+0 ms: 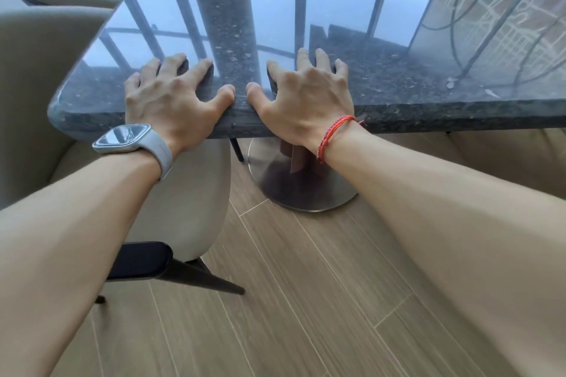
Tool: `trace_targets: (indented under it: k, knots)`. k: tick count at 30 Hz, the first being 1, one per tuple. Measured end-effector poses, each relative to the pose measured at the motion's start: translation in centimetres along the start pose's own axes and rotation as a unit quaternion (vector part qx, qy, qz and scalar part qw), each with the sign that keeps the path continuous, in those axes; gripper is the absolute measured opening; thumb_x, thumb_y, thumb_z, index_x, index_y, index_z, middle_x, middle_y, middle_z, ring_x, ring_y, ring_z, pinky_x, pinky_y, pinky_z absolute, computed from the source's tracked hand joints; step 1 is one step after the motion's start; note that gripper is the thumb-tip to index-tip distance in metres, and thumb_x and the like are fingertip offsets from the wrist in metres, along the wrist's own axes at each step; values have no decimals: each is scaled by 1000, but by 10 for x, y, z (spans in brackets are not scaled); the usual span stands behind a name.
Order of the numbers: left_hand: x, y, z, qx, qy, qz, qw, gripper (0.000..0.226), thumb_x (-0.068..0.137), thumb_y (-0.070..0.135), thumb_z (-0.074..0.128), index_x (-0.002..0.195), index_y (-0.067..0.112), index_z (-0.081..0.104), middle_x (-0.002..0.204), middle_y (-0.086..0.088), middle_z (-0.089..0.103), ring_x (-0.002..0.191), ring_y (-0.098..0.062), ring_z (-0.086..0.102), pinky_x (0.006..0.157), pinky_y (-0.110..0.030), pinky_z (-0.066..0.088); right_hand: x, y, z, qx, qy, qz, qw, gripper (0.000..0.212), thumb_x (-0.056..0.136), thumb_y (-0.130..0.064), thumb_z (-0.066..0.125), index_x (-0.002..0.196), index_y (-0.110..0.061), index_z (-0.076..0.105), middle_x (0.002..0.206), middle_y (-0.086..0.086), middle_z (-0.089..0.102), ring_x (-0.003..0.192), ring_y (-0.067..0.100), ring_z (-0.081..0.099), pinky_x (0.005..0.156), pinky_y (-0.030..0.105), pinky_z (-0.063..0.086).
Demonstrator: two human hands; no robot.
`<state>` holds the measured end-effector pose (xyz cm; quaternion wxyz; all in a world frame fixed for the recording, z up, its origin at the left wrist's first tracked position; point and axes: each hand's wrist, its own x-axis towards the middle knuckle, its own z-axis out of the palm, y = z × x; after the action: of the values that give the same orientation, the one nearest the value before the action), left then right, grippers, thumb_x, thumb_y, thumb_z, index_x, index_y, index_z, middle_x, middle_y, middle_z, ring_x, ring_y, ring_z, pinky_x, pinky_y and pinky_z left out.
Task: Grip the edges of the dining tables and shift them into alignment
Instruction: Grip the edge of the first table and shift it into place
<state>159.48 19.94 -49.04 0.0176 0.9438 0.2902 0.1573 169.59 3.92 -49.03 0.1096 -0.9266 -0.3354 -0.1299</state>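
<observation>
A dark polished stone dining table [428, 113] fills the upper view, with its near edge running left to right and a rounded corner at the left. My left hand [171, 95], with a pale watch on its wrist, rests on the tabletop at that near edge, fingers spread and arched. My right hand [306, 92], with a red cord bracelet, lies beside it the same way. Both thumbs sit on the top rim, almost touching each other. Both palms overhang the edge. No finger is seen under the slab.
The table stands on a round steel pedestal base [303, 184] on wood-plank flooring. A beige upholstered chair [190, 208] with dark legs is tucked under the left corner. More beige seats [39, 76] stand at the left and far left.
</observation>
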Motion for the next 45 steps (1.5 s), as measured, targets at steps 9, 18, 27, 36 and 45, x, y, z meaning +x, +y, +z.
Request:
trace_targets:
  k: [9,18,27,36,45]
  knots:
    - [-21,54,-26,-53,-64,44,996,84,80,76,32,145,28,55,148,-10,53,138,-34,43,112,-51,28,-30,49,-32,44,-20,6,999,50,97,-60,35,119,-26,65,123,12,60,124,31,48,100,48,33]
    - [-20,178,-14,-113,-65,92,987,81,80,75,33,146,33,53,158,-7,42,148,-30,32,118,-47,22,-44,179,-67,-30,15,101,994,66,92,-70,33,138,-31,58,154,18,43,143,37,34,114,58,24]
    - [-18,228,18,-12,-58,107,993,78,86,82,23,150,40,42,165,-8,34,153,-37,24,119,-62,20,-47,239,-57,-13,-4,139,990,72,89,-76,28,148,-39,46,163,16,31,152,38,21,122,57,12]
    - [-17,231,22,-4,-32,100,994,80,85,82,21,148,39,45,162,-6,40,151,-35,31,119,-59,24,-44,242,-42,7,56,129,990,57,91,-58,36,138,-37,59,152,10,51,145,37,36,118,54,21]
    - [-17,242,22,-1,-20,97,995,79,86,79,22,145,34,50,158,-9,45,146,-36,37,117,-57,27,-45,252,-42,19,71,117,990,55,87,-50,36,129,-32,67,145,13,57,141,38,43,117,55,26]
